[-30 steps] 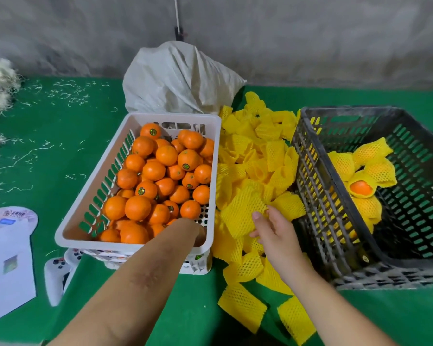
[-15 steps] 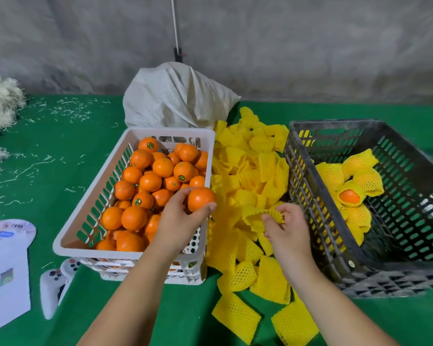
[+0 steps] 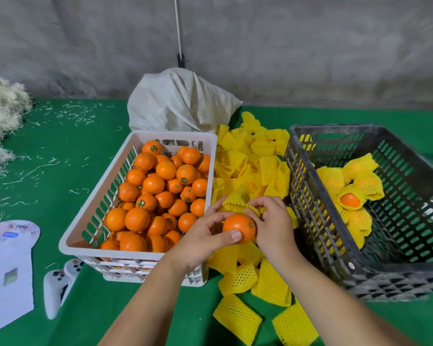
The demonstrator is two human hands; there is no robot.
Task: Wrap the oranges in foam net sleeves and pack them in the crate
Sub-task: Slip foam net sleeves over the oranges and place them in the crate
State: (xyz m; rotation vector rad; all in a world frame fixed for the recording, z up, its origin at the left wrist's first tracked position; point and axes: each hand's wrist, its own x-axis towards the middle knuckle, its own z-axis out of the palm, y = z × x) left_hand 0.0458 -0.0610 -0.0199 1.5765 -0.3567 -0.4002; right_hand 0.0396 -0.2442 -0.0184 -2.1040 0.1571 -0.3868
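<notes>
My left hand [image 3: 202,238] grips one orange [image 3: 239,227] between thumb and fingers, just right of the white basket [image 3: 90,213] full of loose oranges [image 3: 160,188]. My right hand [image 3: 273,226] pinches a yellow foam net sleeve [image 3: 236,204] that sits against the top of that orange. Both hands meet above the pile of yellow sleeves [image 3: 250,166] lying between the basket and the dark grey crate [image 3: 310,208]. Inside the crate lie several wrapped oranges [image 3: 351,191].
A white sack [image 3: 180,103] stands behind the basket. A white game controller [image 3: 58,283] and a white printed sheet [image 3: 8,270] lie at the front left. Pale shredded fibre [image 3: 0,113] is heaped at the far left on the green cloth [image 3: 60,146].
My left hand lifted an orange out of the basket and carried it right. My right hand picked a sleeve off the pile and brought it to the orange.
</notes>
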